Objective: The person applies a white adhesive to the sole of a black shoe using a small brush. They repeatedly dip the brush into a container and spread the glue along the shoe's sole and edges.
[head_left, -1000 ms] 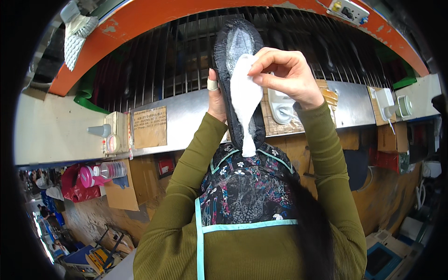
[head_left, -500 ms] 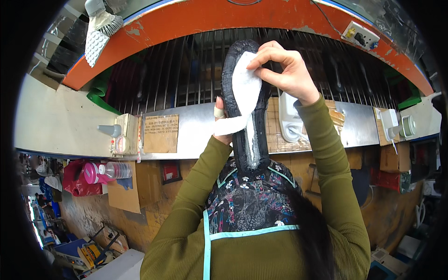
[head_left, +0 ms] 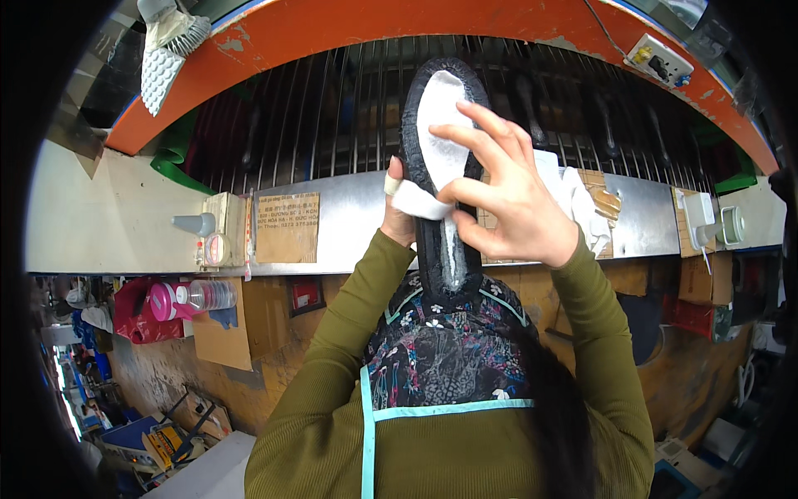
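A black shoe [head_left: 411,141] is held sole up in front of me, toe pointing away and heel near my apron. Along its left side my left hand [head_left: 397,212] is wrapped, a pale band round the thumb. A white sole-shaped filler piece [head_left: 445,87] lies over the front of the sole, while its narrow tail bends off to the left near my left thumb. My right hand [head_left: 515,191] is over the shoe: outer fingertips rest on the white piece, and index finger and thumb close in at its tail. Whitish glue-like streaks [head_left: 450,258] show on the heel part.
Dark metal bars [head_left: 332,116] run behind the metal worktop [head_left: 349,224], below an orange beam [head_left: 374,21]. On the left are a cardboard piece [head_left: 287,229] and a grey cone [head_left: 194,224]. White pieces [head_left: 573,200] lie right of my hand, near a white holder [head_left: 698,218].
My right hand has come down and nearer, from the filler's front edge to its middle and tail. The white piece now lies flatter on the front of the sole.
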Motion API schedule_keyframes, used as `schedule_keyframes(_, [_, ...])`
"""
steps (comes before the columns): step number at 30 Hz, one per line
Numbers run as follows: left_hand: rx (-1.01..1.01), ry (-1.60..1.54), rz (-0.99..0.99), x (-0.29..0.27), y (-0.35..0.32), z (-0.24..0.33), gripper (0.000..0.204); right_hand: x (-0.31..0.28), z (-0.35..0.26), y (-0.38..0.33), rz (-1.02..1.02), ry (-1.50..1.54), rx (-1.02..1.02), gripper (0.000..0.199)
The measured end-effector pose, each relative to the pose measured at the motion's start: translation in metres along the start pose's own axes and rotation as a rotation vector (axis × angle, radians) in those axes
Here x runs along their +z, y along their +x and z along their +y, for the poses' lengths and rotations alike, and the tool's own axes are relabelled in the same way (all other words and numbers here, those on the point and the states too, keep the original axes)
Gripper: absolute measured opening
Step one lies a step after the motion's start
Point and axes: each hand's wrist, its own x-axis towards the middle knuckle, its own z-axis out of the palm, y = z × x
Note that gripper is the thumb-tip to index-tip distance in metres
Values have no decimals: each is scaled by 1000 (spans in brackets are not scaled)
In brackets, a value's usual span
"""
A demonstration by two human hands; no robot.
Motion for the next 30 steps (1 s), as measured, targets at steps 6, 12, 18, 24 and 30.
schedule_keyframes(6, [-41, -41, -38, 7, -3, 0, 98, 16, 0, -26, 170, 158, 2, 22])
schedule_keyframes(12, [-19, -32, -58, -9, 0, -8, 99, 31, -1, -44, 143, 232, 47, 27])
schedule_keyframes(18, [9, -44, 3, -8, -1, -8, 96, 30, -9, -52, 52, 164, 51, 38])
schedule_keyframes(24, [15, -32, 51, -7, -1, -7, 97, 26, -15, -75, -163, 103, 67, 41])
schedule_keyframes(30, [25, 4, 82, -7, 1, -7, 97, 28, -15, -85, -72, 83, 165, 56])
